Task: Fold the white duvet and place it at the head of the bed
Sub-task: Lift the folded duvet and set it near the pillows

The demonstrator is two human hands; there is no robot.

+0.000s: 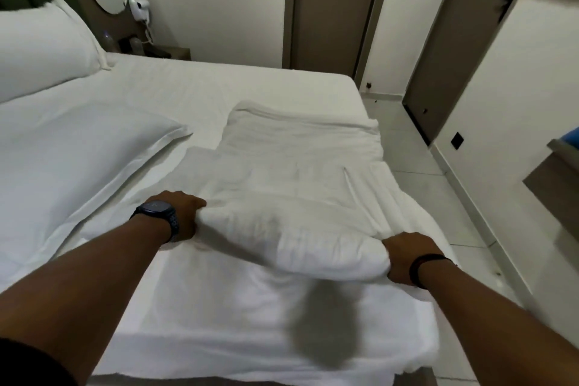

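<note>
The white duvet lies folded in a long strip across the foot half of the bed, its far end near the right edge. Its near end is lifted and rolled over into a thick fold. My left hand, with a dark watch on the wrist, grips the left side of that fold. My right hand, with a dark band on the wrist, grips its right side. The fingers of both hands are tucked under the cloth and hidden. The head of the bed is at the left.
Two white pillows lie at the left, by the headboard. A small nightstand with a wall-mounted device stands behind the bed. Tiled floor, closed doors and a shelf run along the right.
</note>
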